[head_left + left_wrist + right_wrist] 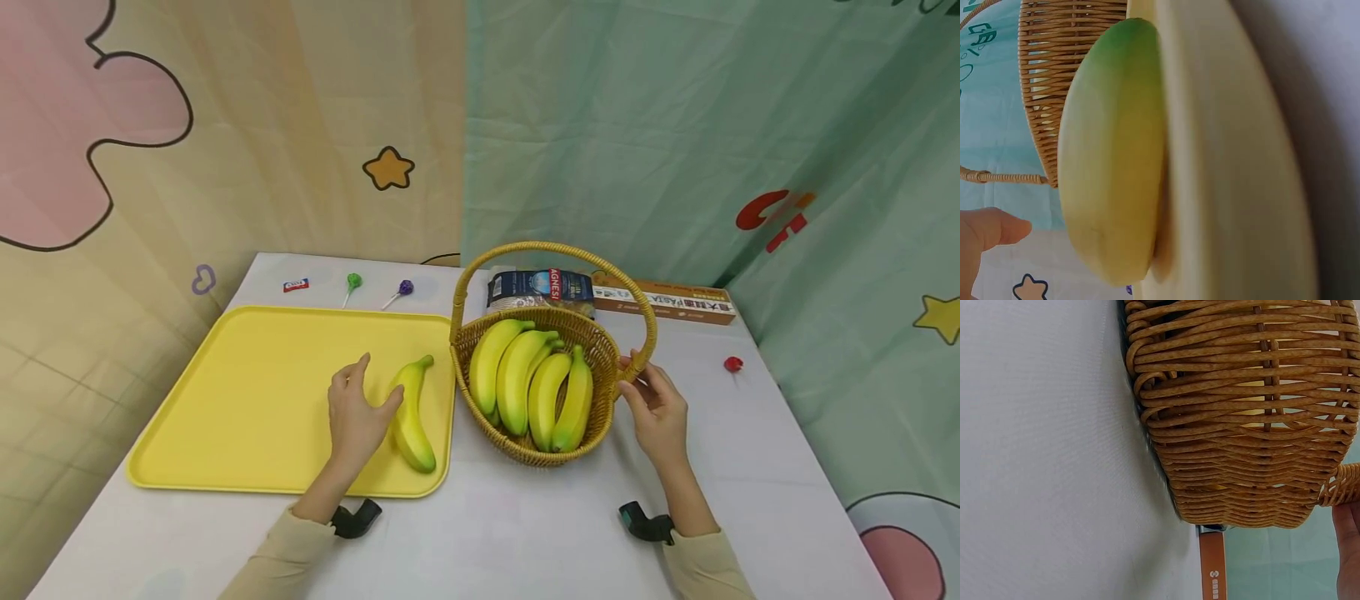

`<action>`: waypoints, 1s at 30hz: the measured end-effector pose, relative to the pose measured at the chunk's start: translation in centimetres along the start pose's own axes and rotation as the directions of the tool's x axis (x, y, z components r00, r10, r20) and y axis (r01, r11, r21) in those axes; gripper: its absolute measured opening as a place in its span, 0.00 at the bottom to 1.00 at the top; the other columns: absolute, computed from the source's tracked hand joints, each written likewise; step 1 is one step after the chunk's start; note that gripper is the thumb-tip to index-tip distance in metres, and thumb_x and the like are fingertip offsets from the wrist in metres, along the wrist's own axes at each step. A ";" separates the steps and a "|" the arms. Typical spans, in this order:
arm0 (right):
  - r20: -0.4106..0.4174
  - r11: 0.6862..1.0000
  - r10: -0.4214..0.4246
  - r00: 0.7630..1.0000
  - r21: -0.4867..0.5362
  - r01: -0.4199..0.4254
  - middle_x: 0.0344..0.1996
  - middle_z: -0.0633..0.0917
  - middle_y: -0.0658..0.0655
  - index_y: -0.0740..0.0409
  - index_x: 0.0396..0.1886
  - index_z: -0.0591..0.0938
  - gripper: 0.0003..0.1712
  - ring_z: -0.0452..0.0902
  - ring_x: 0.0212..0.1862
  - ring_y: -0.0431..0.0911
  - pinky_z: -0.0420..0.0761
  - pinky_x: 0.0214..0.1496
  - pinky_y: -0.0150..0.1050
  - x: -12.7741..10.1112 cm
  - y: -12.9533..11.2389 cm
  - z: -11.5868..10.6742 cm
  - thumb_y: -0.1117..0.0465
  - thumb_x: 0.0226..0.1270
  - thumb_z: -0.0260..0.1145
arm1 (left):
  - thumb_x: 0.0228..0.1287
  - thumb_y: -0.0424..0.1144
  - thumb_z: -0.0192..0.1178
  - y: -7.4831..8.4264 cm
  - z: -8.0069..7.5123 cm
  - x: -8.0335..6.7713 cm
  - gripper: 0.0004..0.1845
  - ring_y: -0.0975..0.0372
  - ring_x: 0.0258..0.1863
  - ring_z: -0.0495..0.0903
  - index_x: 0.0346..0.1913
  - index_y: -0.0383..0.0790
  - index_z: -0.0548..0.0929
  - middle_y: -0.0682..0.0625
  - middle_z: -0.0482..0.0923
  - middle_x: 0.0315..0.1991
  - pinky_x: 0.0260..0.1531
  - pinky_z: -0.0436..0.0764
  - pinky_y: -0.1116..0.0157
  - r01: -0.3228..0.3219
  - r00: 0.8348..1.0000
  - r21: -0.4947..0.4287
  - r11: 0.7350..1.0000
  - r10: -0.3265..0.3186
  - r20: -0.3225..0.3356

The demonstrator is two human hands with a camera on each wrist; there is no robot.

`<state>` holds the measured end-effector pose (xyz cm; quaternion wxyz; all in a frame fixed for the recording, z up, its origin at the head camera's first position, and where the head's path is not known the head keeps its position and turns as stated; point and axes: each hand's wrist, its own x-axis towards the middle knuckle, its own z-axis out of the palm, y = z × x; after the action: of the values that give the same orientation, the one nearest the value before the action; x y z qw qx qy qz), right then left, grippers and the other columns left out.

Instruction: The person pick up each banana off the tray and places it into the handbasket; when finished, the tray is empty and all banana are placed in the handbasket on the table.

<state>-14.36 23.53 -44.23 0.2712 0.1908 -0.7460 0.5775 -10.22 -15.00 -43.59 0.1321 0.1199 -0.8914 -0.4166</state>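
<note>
A single yellow banana (pixel 414 421) with a green tip lies at the right end of the yellow tray (pixel 247 400). My left hand (pixel 358 417) hovers just left of it, thumb and fingers spread with nothing between them; the left wrist view shows a digit apart from the banana (pixel 1113 156). To the right of the tray, a wicker basket (pixel 525 454) with a tall arched handle holds several bananas (pixel 517 379). My right hand (pixel 660 412) grips the right foot of that handle between thumb and fingers. In the right wrist view, the basket's woven side (pixel 1247 444) fills much of the picture.
Behind the basket lie a dark pasta bag (pixel 540 285) and a long brown box (pixel 686 302). A green lollipop (pixel 354 281), a purple lollipop (pixel 405 287) and a small wrapped sweet (pixel 296 285) lie beyond the tray. A red lollipop (pixel 732 364) is at the right.
</note>
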 end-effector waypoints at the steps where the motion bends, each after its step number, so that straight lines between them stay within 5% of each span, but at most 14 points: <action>1: -0.002 1.000 0.002 1.000 0.003 -0.002 0.47 0.79 0.76 0.74 0.60 0.75 0.27 0.80 0.53 0.37 0.78 0.53 0.25 0.0 0.0 0.0 0.83 0.58 0.61 | 0.59 0.44 0.67 0.0 0.2 0.0 0.41 0.38 0.62 0.63 0.72 0.32 0.63 0.30 0.61 0.63 0.55 0.69 0.41 0.014 0.999 0.023 1.000 -0.014 0.029; 6: -0.005 1.000 0.009 1.000 0.016 -0.009 0.47 0.79 0.76 0.77 0.60 0.74 0.27 0.80 0.53 0.38 0.78 0.53 0.25 0.1 -0.3 0.1 0.85 0.57 0.60 | 0.57 0.50 0.67 -0.5 1.2 0.0 0.43 0.39 0.55 0.71 0.71 0.31 0.64 0.30 0.66 0.58 0.49 0.74 0.45 0.052 0.983 0.143 0.988 -0.076 0.168; 10: 0.004 1.000 0.000 1.000 0.017 -0.001 0.46 0.78 0.79 0.82 0.58 0.73 0.26 0.80 0.53 0.37 0.78 0.53 0.25 0.2 -1.2 0.3 0.87 0.56 0.59 | 0.55 0.48 0.68 -0.9 1.6 0.0 0.39 0.46 0.44 0.75 0.66 0.28 0.70 0.34 0.74 0.48 0.41 0.74 0.52 0.064 0.976 0.146 0.987 -0.093 0.197; 22: 0.014 1.000 -0.003 1.000 0.003 0.003 0.48 0.80 0.74 0.75 0.60 0.75 0.27 0.81 0.54 0.37 0.78 0.54 0.26 0.0 0.0 0.2 0.83 0.59 0.61 | 0.55 0.43 0.67 -0.4 -0.1 -0.7 0.34 0.48 0.44 0.76 0.64 0.31 0.73 0.35 0.78 0.47 0.39 0.75 0.57 0.091 0.990 0.049 0.995 -0.096 0.102; 26: 0.008 1.000 0.016 1.000 0.013 -0.016 0.49 0.81 0.70 0.72 0.61 0.75 0.27 0.81 0.54 0.38 0.79 0.54 0.28 0.0 0.1 0.1 0.81 0.60 0.62 | 0.54 0.42 0.67 1.5 -1.3 -1.5 0.33 0.51 0.41 0.76 0.63 0.33 0.75 0.38 0.78 0.45 0.37 0.73 0.62 0.043 0.997 0.014 0.999 -0.044 0.063; 30: -0.001 1.000 0.023 1.000 0.005 -0.023 0.48 0.81 0.71 0.73 0.61 0.75 0.27 0.81 0.53 0.38 0.79 0.54 0.28 0.0 0.1 -0.1 0.82 0.59 0.62 | 0.51 0.41 0.70 4.7 -0.9 -2.2 0.32 0.54 0.38 0.78 0.61 0.35 0.78 0.42 0.80 0.43 0.36 0.76 0.63 -0.070 0.996 -0.052 0.996 0.073 0.052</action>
<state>-14.41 23.61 -44.29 0.2643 0.1826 -0.7466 0.5825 -8.39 -12.02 -39.69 0.1256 0.0734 -0.8877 -0.4369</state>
